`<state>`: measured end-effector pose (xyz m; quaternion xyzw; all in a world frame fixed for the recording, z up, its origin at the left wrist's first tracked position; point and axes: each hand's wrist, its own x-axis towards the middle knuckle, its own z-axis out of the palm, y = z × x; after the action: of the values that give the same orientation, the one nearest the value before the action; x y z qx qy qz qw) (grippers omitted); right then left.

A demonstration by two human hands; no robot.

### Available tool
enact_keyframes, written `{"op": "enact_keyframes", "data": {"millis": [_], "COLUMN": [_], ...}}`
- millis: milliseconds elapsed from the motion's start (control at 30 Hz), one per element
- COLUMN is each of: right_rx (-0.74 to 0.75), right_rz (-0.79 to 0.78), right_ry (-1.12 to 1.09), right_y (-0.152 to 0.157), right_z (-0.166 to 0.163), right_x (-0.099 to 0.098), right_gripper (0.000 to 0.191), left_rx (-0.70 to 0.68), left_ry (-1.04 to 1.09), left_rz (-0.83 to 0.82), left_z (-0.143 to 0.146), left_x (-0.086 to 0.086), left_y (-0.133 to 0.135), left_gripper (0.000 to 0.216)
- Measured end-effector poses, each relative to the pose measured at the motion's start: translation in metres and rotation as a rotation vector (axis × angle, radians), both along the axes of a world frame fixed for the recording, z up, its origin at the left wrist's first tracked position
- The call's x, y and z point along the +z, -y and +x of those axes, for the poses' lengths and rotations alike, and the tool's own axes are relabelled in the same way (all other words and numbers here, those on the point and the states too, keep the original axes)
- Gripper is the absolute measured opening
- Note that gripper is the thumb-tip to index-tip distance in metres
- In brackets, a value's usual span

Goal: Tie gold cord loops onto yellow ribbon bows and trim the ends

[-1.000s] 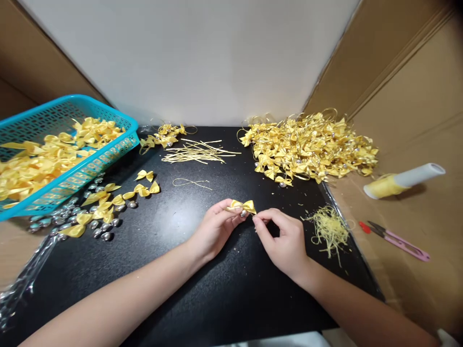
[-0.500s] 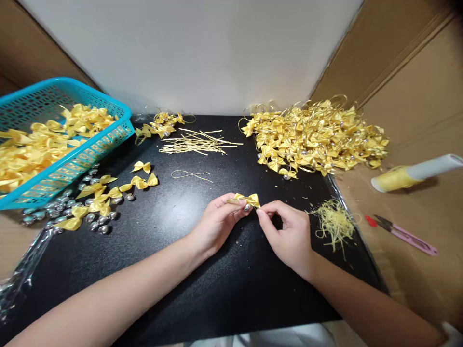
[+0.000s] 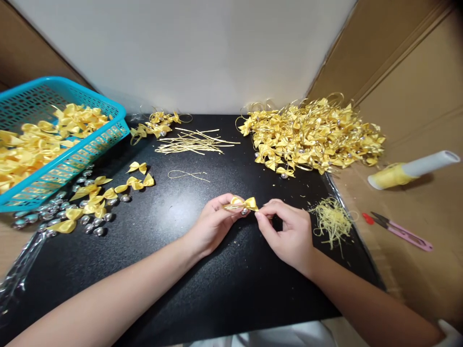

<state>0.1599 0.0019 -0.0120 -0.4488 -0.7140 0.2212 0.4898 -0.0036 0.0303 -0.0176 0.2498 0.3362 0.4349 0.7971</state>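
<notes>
Near the middle of the black counter (image 3: 217, 289), through the head camera, I saw the yellow bow (image 3: 250, 204) held in the left hand (image 3: 213, 222), whose fingers (image 3: 227, 213) were closed on it, with a gold cord (image 3: 230, 207) along its left side and a silver bell (image 3: 244, 211) just below. The right hand (image 3: 291, 231) was at its 4 o'clock, the fingers (image 3: 265, 224) pinched together at the bow's right end; I could not tell what lay between them. Around that bow, I had a blue basket (image 3: 119, 113) of ribbon bows (image 3: 36, 142) at 10, loose bells (image 3: 99, 232) at 9, a crossed cord (image 3: 190, 174) nearer at 10, and a bundle of cords (image 3: 197, 143) towards 11. A heap of corded bows (image 3: 307, 140) lay between 1 and 2. At 3, I saw a tangle of yellow thread (image 3: 333, 218), then pink-handled snips (image 3: 408, 234) beside a red piece (image 3: 368, 218); between 2 and 3 lay a white tube (image 3: 430, 164).
</notes>
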Motion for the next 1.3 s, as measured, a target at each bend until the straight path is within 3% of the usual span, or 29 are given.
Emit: {"op": "enact_keyframes", "data": {"millis": [233,633,1033,1300], "right_rx": [0.067,0.152,0.195,0.198], "right_rz": [0.044,0.238,0.258,0.162], "right_ry": [0.024,0.296,0.376,0.293], "right_y": [-0.003,-0.013,-0.015,-0.017], "right_z": [0.003,0.019,0.026,0.024], "right_x": [0.003,0.011,0.012,0.014], "right_gripper": [0.017,0.017,0.018,0.019], "left_rx": [-0.018,-0.050,-0.067,-0.086], "left_ry": [0.012,-0.031,-0.081,-0.110], "left_rz": [0.041,0.011,-0.010,-0.028], "left_z": [0.001,-0.001,0.000,-0.001], "left_x": [-0.003,0.000,0.003,0.004], "left_y": [0.000,0.000,-0.001,-0.002], "left_gripper": [0.014,0.018,0.019,0.020]}}
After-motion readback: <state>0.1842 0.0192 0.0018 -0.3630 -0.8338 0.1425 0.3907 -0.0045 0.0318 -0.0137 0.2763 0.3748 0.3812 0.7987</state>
